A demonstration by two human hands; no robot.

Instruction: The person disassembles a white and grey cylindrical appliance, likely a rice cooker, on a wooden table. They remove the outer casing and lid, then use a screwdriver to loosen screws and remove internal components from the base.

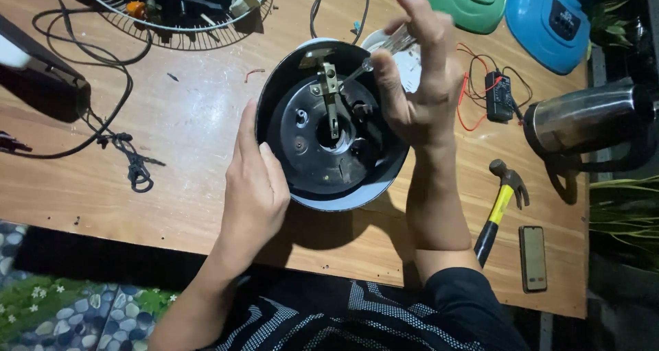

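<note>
A round black appliance base [331, 131] lies upturned on the wooden table [171, 118], its inner plate and a metal bracket [330, 94] showing. My left hand [254, 179] presses flat against its left rim. My right hand [419, 69] hovers over the right side and grips a screwdriver with a clear handle [391, 45]. Its shaft points down-left toward the bracket.
A fan grille [171, 11] and black cables [103, 104] lie at the back left. A steel kettle [583, 118], a small black module with red wires [498, 94], a yellow-handled hammer [500, 210] and a phone [533, 258] sit on the right. Green and blue fan bases [508, 8] are behind.
</note>
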